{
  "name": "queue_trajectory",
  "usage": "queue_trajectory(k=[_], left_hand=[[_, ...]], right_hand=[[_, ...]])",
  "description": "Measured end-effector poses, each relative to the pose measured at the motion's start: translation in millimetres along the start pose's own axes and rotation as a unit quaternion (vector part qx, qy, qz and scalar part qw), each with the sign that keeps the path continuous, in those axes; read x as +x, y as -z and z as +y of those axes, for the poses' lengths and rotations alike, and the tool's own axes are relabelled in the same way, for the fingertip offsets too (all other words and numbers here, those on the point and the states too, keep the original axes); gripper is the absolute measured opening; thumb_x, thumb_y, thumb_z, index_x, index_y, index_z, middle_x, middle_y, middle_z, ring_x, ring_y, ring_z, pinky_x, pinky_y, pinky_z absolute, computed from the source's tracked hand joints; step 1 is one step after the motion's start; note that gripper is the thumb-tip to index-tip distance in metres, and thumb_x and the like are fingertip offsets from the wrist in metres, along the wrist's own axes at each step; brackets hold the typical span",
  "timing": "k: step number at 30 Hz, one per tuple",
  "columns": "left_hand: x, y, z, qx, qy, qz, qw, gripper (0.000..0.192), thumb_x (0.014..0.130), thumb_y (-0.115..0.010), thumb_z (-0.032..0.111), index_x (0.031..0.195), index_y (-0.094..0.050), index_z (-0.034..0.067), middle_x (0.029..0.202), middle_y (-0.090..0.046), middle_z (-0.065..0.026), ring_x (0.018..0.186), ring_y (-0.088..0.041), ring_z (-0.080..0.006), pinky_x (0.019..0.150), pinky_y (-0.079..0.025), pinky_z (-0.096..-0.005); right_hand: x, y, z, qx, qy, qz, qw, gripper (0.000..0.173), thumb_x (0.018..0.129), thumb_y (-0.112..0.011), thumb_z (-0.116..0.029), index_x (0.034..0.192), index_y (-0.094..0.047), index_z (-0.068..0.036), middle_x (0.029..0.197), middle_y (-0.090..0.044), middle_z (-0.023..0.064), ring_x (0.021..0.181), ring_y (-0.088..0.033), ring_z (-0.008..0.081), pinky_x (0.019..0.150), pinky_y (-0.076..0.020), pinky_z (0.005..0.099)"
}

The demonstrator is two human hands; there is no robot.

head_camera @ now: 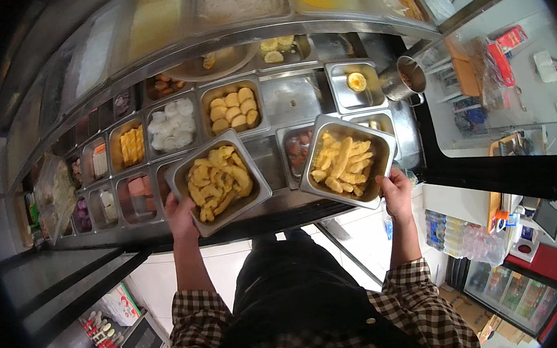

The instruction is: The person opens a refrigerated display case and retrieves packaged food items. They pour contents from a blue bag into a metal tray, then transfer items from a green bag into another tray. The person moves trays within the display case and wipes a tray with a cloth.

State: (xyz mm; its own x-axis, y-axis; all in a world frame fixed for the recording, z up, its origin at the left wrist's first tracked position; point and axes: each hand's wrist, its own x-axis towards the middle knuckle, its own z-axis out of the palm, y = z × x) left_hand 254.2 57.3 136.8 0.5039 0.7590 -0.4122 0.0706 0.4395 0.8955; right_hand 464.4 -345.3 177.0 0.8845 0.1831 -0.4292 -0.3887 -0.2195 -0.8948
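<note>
My left hand [181, 214] grips the near left rim of a square steel pan [260, 187], which is tilted over the counter edge and holds curled, yellow-brown battered pieces [219, 181]. In my right hand [396, 191] is a second steel pan [320, 122], held by its right side, with paler yellow strips [344, 161] inside. The two pans are apart from each other. Beneath the right one, a pan of reddish pieces [298, 148] is partly covered. Behind the left pan sits a pan of round tan pieces [234, 106].
Several food pans fill the counter, among them white balls [174, 123] and yellow sticks [132, 145]. A steel pan with one round yellow piece [356, 82] stands beside a metal pitcher [401, 78]. A raised shelf edge [267, 32] crosses behind. A microwave [144, 339] is low left.
</note>
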Motion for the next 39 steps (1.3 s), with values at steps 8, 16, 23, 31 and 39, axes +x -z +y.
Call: queue_trajectory(k=[8, 16, 23, 31, 39], left_hand=[[-75, 66, 56, -0.052, 0.011, 0.07, 0.996, 0.043, 0.065, -0.05, -0.003, 0.107, -0.057, -0.002, 0.101, -0.062, -0.0094, 0.089, -0.062, -0.0211, 0.08, -0.051, -0.0325], [-85, 67, 49, -0.06, 0.022, 0.088, 0.994, 0.044, 0.061, -0.048, -0.002, 0.105, -0.056, -0.004, 0.098, -0.062, -0.0123, 0.086, -0.062, -0.023, 0.079, -0.052, -0.0333], [-61, 26, 29, -0.032, 0.032, 0.019, 0.999, 0.031, 0.072, -0.047, -0.007, 0.101, -0.058, -0.004, 0.095, -0.063, -0.0087, 0.085, -0.061, -0.0161, 0.074, -0.05, -0.0287], [-9, -17, 7, -0.027, -0.027, -0.027, 0.999, 0.033, 0.069, -0.052, -0.011, 0.099, -0.06, -0.001, 0.094, -0.062, -0.005, 0.083, -0.058, -0.0125, 0.075, -0.047, -0.0261], [45, -33, 2, 0.128, -0.148, -0.178, 0.964, 0.029, 0.076, -0.057, -0.004, 0.105, -0.058, 0.0, 0.101, -0.056, -0.0009, 0.09, -0.056, -0.0115, 0.082, -0.045, -0.0283]], right_hand=[[48, -112, 20, -0.147, 0.07, -0.089, 0.983, 0.012, 0.079, -0.061, -0.002, 0.09, -0.064, 0.002, 0.076, -0.062, 0.0026, 0.067, -0.055, 0.0086, 0.06, -0.0442, 0.0227], [58, -216, 43, -0.334, 0.163, -0.147, 0.917, 0.026, 0.07, -0.071, -0.019, 0.068, -0.054, 0.0, 0.066, -0.057, 0.0143, 0.057, -0.056, 0.0263, 0.053, -0.0453, 0.0371], [51, -206, 32, -0.492, 0.24, -0.14, 0.825, 0.026, 0.075, -0.067, -0.03, 0.078, -0.06, -0.004, 0.077, -0.061, 0.0162, 0.073, -0.06, 0.0345, 0.064, -0.0479, 0.0419], [50, -191, -10, -0.088, -0.036, -0.331, 0.939, 0.025, 0.086, -0.064, -0.023, 0.103, -0.063, -0.005, 0.086, -0.065, 0.0086, 0.072, -0.061, 0.0135, 0.063, -0.0478, 0.027], [72, -195, -35, -0.106, -0.017, -0.362, 0.926, 0.008, 0.085, -0.063, -0.007, 0.088, -0.059, -0.001, 0.074, -0.06, 0.004, 0.06, -0.06, 0.0085, 0.051, -0.0495, 0.0231]])
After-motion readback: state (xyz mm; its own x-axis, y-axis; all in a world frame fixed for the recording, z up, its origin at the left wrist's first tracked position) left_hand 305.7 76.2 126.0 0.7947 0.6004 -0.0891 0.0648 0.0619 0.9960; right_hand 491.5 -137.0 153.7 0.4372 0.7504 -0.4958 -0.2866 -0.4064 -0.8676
